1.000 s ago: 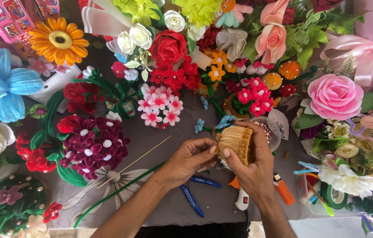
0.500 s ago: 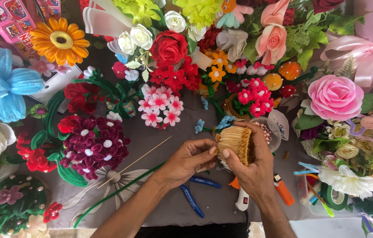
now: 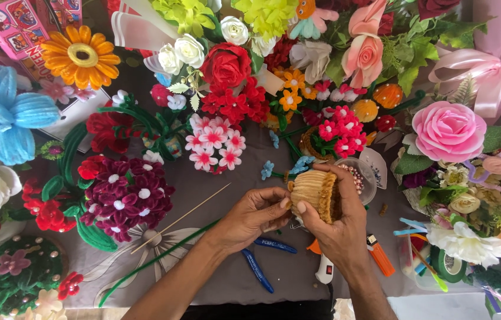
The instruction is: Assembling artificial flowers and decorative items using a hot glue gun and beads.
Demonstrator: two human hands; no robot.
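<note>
Head view: our left hand (image 3: 250, 216) and right hand (image 3: 333, 222) both grip one tan, ribbed, fuzzy pipe-cleaner cup (image 3: 314, 191), held just above the grey desk (image 3: 203, 189) at centre. We judge the cup shape largely formed, with fingertips pinching its near rim; any stem or filling isn't visible yet. Counts nearby: one thin wooden skewer (image 3: 180, 218), one long green pipe-cleaner stem (image 3: 155, 261), one blue-handled pliers (image 3: 265, 258), one clear bowl of beads (image 3: 362, 178), one white glue gun (image 3: 324, 268).
</note>
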